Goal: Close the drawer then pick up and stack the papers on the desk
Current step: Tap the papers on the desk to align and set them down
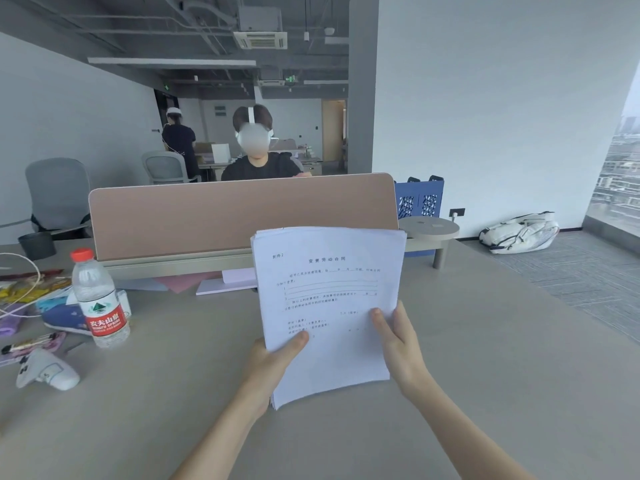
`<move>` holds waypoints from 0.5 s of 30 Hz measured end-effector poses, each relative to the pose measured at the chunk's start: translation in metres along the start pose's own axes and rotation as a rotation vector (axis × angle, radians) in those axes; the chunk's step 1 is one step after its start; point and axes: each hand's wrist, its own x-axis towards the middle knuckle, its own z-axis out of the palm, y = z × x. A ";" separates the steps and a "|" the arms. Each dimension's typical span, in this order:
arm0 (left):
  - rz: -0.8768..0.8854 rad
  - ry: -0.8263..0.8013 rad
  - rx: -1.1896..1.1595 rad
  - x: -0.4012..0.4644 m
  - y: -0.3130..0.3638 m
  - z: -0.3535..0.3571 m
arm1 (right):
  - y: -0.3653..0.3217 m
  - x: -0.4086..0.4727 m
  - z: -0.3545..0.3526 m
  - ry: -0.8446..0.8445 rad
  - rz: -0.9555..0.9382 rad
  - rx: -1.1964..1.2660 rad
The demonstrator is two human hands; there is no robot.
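Observation:
A thick stack of white printed papers (329,299) is held upright above the grey desk (485,358), its lower edge close to the desktop. My left hand (273,365) grips the stack's lower left side, thumb on the front sheet. My right hand (398,341) grips the lower right side, thumb also on the front. The sheets' top edges are slightly uneven. No drawer is in view.
A water bottle (98,299) with a red label stands at the left, beside a tissue pack, cables and a white controller (48,370). Pink and white sheets (221,284) lie under the beige divider (242,216). A person sits behind it. A white bag (519,233) lies on the floor.

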 end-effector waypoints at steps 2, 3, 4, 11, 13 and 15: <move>0.009 -0.002 -0.015 0.003 0.001 0.000 | -0.001 0.003 -0.003 0.020 -0.021 0.001; 0.003 0.008 -0.025 0.002 -0.002 0.000 | 0.003 0.004 -0.003 0.023 -0.026 -0.004; -0.012 0.017 -0.029 0.001 -0.007 0.002 | 0.008 0.002 -0.003 0.018 -0.011 -0.016; -0.003 0.083 0.058 0.001 -0.018 0.006 | 0.034 -0.003 -0.003 0.033 0.061 -0.044; -0.020 0.079 0.085 -0.001 -0.020 0.005 | 0.035 -0.005 0.001 0.017 0.088 -0.048; -0.039 0.093 0.109 -0.007 -0.029 0.004 | 0.041 -0.011 0.004 -0.013 0.124 -0.068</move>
